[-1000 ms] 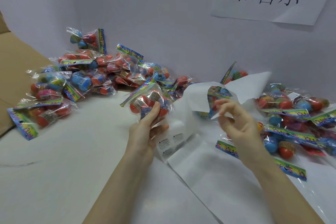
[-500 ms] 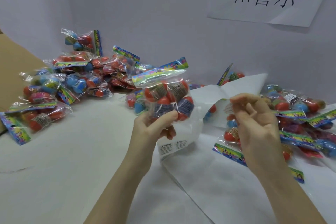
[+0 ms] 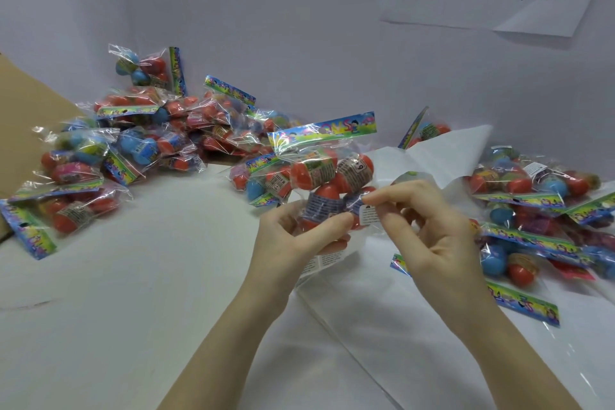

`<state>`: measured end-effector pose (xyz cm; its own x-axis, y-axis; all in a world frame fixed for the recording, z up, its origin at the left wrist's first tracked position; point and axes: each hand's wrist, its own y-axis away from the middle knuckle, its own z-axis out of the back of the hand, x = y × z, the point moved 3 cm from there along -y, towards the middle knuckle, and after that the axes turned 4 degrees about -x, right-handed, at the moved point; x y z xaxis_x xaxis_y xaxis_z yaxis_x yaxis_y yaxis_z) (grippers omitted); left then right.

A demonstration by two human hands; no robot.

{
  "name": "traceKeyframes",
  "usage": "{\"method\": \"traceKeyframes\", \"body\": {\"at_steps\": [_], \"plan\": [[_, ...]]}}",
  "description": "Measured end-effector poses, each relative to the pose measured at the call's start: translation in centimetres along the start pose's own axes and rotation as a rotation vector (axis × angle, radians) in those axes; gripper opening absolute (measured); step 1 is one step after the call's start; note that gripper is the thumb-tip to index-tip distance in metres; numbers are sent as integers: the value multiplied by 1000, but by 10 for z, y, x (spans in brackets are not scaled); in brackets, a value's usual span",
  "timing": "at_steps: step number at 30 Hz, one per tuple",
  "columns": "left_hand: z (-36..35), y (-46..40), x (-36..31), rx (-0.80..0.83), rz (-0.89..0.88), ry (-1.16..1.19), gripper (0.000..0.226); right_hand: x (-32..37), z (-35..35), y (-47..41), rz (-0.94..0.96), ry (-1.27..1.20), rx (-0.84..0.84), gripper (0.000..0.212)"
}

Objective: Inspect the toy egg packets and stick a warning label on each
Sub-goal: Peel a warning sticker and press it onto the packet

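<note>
Your left hand (image 3: 293, 236) grips a clear packet of orange toy eggs (image 3: 327, 183) while your right hand (image 3: 429, 226) pinches a small white warning label (image 3: 368, 215) onto it. Heaps of packets either side, so I'd guess lots remain.

Bright, even, cool light; soft shadows; glints on packets (image 3: 83, 156) left of the grip; edges bowed, slightly soft

Crinkly film, matt paper

I see a clear glossy plastic packet of smooth red plastic eggs (image 3: 327, 176) bearing a small white paper warning label (image 3: 368, 215), a matt white paper sheet (image 3: 382, 326) underneath, and dull brown cardboard (image 3: 23, 116) beside it.
</note>
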<state>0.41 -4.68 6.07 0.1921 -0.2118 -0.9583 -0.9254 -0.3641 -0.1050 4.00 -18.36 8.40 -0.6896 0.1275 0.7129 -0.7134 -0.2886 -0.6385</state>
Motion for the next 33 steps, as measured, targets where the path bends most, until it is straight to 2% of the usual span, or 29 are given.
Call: {"method": "traceKeyframes", "body": {"at_steps": [9, 11, 14, 16, 18, 20, 22, 24, 27, 33], "plan": [[0, 1, 0, 17, 1, 2, 16, -1, 0, 2, -41, 78, -73, 21], [0, 1, 0, 16, -1, 4, 14, -4, 1, 3, -148, 36, -124, 28], [-1, 1, 0, 4, 27, 45, 17, -9, 6, 1, -328, -37, -186, 50], [-3, 1, 1, 21, 46, 53, 21, -12, 4, -1, -471, -218, -146, 58], [-3, 2, 2, 49, 74, 64, 20, -12, -1, 0, -564, -357, -55, 54], [-3, 2, 4, 92, 87, 84, 11, -7, -7, 2, -538, -386, 13, 34], [-5, 5, 2, 127, 66, 75, 19, -3, -10, 4, -507, -414, 14, 23], [-6, 5, 0, 95, 39, 40, 21, -3, -11, 5, -512, -443, 5, 24], [-4, 4, 0, 25, 14, 18, 25, -6, -13, 7, -569, -543, 80, 27], [-3, 2, 1, 27, 21, 43, 27, -10, -15, 8, -758, -789, 137, 25]]}}
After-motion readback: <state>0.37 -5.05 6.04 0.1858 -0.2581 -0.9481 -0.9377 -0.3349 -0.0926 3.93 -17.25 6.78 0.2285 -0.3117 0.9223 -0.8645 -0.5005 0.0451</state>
